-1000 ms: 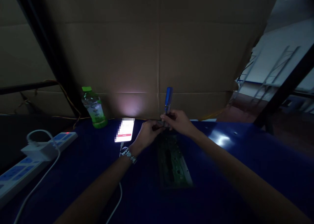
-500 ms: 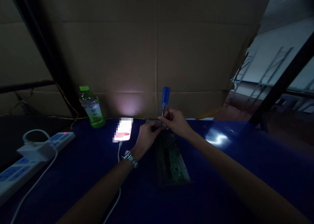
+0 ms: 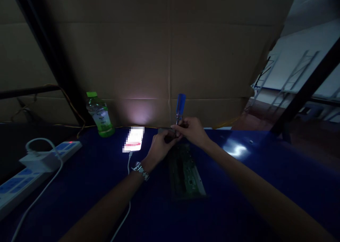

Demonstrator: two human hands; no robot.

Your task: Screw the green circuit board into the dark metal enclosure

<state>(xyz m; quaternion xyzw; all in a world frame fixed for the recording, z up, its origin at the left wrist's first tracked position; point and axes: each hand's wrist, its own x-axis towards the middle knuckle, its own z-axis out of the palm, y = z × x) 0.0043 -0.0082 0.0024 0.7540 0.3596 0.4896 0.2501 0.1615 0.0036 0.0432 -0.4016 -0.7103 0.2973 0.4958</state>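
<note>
A screwdriver with a blue handle (image 3: 181, 104) stands nearly upright, its shaft pinched by the fingers of my right hand (image 3: 193, 129). My left hand (image 3: 159, 145), with a metal watch on the wrist, is closed at the lower end of the shaft, its fingertips close to those of my right hand. What the left fingers pinch is too small and dark to make out. A green circuit board (image 3: 190, 176) lies on the blue table (image 3: 228, 206) just below my hands, its far end partly covered by them. The screwdriver's tip is hidden.
To the left, a lit phone (image 3: 134, 139) lies with a white cable plugged in. Behind it stands a bottle (image 3: 101, 118) with green liquid. A power strip (image 3: 16, 180) with a white plug is at the far left. A cardboard wall (image 3: 143, 58) rises behind the table.
The blue handle has shifted slightly right and tilts a little more. The fingertips of my two hands have moved slightly; both hands stay in nearly the same place.
</note>
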